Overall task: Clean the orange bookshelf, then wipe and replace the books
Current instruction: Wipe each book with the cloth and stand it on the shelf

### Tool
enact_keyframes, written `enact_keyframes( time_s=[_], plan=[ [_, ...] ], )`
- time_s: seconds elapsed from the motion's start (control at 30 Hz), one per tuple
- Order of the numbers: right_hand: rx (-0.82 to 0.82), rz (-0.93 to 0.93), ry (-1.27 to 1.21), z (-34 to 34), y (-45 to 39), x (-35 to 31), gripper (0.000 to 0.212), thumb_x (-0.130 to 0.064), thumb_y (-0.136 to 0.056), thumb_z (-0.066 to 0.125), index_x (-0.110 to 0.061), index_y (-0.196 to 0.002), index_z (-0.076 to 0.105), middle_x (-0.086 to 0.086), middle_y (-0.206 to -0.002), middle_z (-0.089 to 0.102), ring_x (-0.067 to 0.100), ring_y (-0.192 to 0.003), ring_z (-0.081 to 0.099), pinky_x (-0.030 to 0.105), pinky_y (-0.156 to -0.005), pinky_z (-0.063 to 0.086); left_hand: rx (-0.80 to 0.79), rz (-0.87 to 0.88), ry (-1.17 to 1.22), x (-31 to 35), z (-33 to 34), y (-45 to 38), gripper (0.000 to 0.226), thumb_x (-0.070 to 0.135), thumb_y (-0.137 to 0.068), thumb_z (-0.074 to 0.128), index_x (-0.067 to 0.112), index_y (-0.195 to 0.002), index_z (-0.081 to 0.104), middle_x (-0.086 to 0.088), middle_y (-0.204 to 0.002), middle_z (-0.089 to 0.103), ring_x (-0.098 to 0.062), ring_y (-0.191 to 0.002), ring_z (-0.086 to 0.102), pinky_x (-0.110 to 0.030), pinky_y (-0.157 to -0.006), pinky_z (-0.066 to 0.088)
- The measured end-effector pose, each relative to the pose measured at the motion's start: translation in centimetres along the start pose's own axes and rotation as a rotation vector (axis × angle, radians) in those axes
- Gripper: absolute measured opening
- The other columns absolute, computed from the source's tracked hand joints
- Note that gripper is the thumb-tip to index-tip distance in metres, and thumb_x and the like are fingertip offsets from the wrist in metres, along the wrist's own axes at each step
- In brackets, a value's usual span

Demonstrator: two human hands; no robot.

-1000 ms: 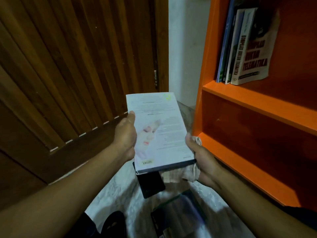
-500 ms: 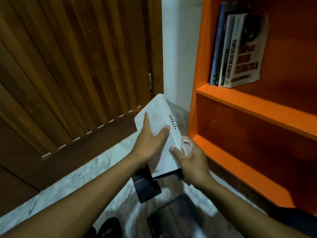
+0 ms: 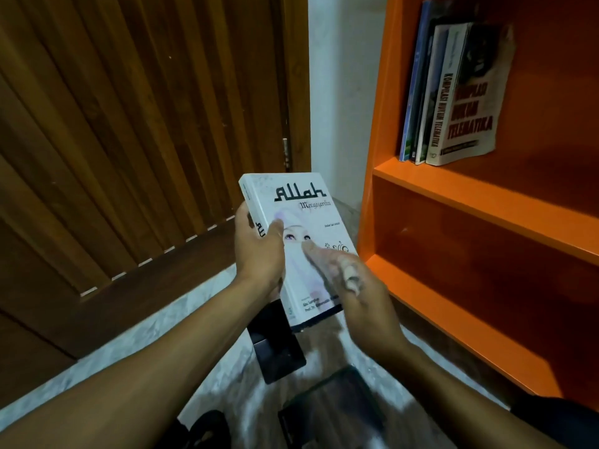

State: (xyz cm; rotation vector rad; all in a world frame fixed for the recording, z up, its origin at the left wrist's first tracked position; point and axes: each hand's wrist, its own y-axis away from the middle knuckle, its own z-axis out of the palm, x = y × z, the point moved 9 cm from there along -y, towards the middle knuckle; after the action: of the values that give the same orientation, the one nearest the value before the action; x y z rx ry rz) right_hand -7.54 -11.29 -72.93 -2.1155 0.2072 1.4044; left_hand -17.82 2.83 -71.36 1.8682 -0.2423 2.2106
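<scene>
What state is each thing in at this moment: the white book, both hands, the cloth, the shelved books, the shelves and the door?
White book: front cover up, held off the floor.
Left hand: gripping the book's spine edge.
Right hand: over the cover, holding a cloth.
Cloth: bunched in the right hand.
Shelved books: upright, leaning left.
Lower shelf: bare.
Wooden door: shut.

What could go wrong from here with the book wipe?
1. The left hand alone holds the white book by its spine edge; a firm wipe from the right hand might twist it loose.
2. If it drops, it would likely hit the dark books lying on the floor below.
3. The cloth is bunched small in the right hand, so it could miss parts of the cover.
</scene>
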Motion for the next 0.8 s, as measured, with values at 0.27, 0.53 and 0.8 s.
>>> enact_keyframes(
  time_s=[0.27, 0.53, 0.8],
  plan=[
    [0.622, 0.710, -0.620, -9.4, 0.0, 6.3, 0.033, -0.031, -0.107, 0.040, -0.008, -0.101, 0.062, 0.014, -0.108, 0.072, 0.031, -0.093, 0.070, 0.048, -0.087, 0.054, -0.296, 0.063, -0.203, 0.6, 0.6, 1.5, 0.064, 0.011, -0.101, 0.051, 0.051, -0.146, 0.031, 0.006, -0.140, 0.056, -0.023, -0.112, 0.066, -0.036, -0.072, 0.063],
    [0.198, 0.054, 0.343, -7.1, -3.7, 2.0, 0.049, -0.058, -0.100, 0.030, -0.046, -0.147, 0.032, -0.015, -0.162, 0.022, 0.007, -0.152, 0.007, 0.043, -0.124, 0.007, -0.498, -0.012, -0.103, -0.9, 2.7, 4.2, 0.053, 0.007, -0.102, 0.045, 0.048, -0.135, 0.044, -0.001, -0.120, 0.072, -0.026, -0.107, 0.070, -0.053, -0.091, 0.056],
    [-0.120, -0.170, 0.479, -0.6, -0.7, 2.0, 0.049, -0.029, -0.102, 0.040, -0.040, -0.149, 0.030, -0.017, -0.162, 0.021, 0.000, -0.151, 0.003, 0.042, -0.125, 0.005, -0.271, -0.066, 0.064, 0.1, 0.4, 1.4, 0.055, 0.007, -0.103, 0.043, 0.040, -0.147, 0.037, -0.005, -0.125, 0.069, -0.028, -0.103, 0.072, -0.051, -0.081, 0.059]
  ],
)
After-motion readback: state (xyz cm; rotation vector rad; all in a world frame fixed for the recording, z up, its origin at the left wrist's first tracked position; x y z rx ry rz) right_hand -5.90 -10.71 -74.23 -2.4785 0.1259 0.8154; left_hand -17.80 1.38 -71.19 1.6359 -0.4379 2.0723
